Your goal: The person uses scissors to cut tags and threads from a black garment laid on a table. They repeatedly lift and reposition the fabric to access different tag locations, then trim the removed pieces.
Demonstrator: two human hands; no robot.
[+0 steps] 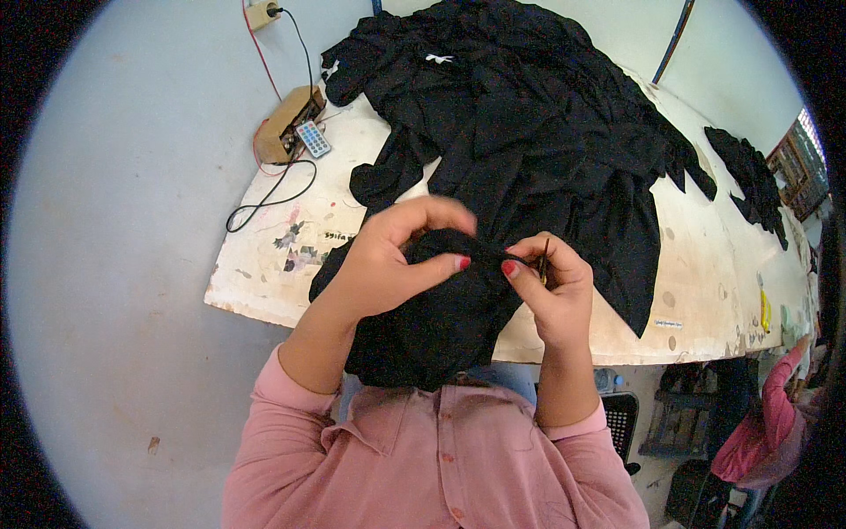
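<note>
A length of black cloth (432, 317) hangs over the table's near edge in front of me. My left hand (388, 256) curls around a fold of it, thumb below and fingers above; the fingertips are blurred by motion. Close by on the right, my right hand (560, 286) pinches the edge of the same cloth between thumb and forefinger. A small pointed metal tool (545, 256), perhaps thread snips, sticks up among the right fingers and is mostly hidden by them. Beyond both hands spreads a large heap of black fabric (529, 115) with small white tags or bows on it.
On the pale, stained table (264, 273), a remote control (313, 138) leans by a brown box (289, 123) with cables. More black cloth (749, 176) and a yellow-handled tool (764, 309) lie to the right. Another person in pink (775, 423) is at far right.
</note>
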